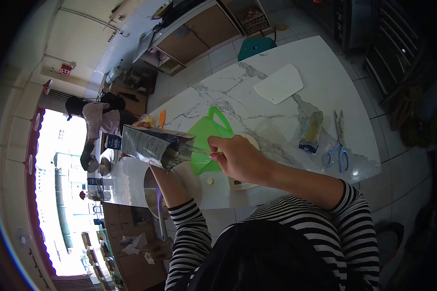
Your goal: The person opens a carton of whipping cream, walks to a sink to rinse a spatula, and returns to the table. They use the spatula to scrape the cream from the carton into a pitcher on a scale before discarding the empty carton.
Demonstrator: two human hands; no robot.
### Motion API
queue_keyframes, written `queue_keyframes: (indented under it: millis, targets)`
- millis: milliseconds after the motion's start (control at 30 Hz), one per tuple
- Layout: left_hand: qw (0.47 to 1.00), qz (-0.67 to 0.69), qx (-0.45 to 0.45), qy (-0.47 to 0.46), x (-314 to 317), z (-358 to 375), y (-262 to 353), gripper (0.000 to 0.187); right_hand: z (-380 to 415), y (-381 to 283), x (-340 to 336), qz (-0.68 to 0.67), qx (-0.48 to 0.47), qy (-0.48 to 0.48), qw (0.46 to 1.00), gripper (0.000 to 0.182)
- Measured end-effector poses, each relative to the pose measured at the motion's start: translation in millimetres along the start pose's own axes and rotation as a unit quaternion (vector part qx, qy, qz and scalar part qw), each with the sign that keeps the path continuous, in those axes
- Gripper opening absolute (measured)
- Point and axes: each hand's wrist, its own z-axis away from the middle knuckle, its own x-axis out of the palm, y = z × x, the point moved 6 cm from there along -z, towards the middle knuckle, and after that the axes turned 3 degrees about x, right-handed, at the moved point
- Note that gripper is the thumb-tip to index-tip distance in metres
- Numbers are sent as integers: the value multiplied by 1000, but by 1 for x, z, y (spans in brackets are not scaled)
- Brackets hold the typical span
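Observation:
A foil-like carton (155, 145) is tilted over the marble table, its open end toward the right. My left hand (142, 125) holds it from behind, mostly hidden by the carton. Just right of the opening, my right hand (235, 157) is closed in a pinch on a thin clear strip or stick that reaches to the carton's mouth. Behind the hands stands a green plastic jug (206, 133) with a handle. Partly under my right hand is a round pale item on what looks like a scale (243, 185). A metal bowl (152, 191) with a purple-handled utensil is below the carton.
A white board (280, 85), a small package (311, 132) and blue-handled scissors (337, 153) lie on the marble table (272, 123). An orange utensil (162, 118) is at the far side. Another person (99, 116) stands beyond the left end. A green stool (256, 47) is behind.

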Motion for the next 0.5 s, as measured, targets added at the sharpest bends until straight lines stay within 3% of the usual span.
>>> queue_keyframes:
  millis: [100,200,267,300,367,500]
  targets:
    - [1000,14,-5,1,2,1,-1,100,-1,-1,3,62,55,-25,996,9]
    - [1000,25,-10,1,6,2,0,100,-3,8,10,-11,54,-51,997,10]
    - [1000,26,-10,9,9,2,0,100,-5,26,16,-107,155,-115,975,12]
    - [999,26,-12,16,14,1,-1,99,-6,26,13,-107,154,-117,975,12]
    - [1000,15,-5,2,25,-3,-1,99,1,33,18,-255,288,-176,906,13]
    - [998,-34,-6,-45,33,-9,-1,97,8,32,21,-308,331,-201,869,12]
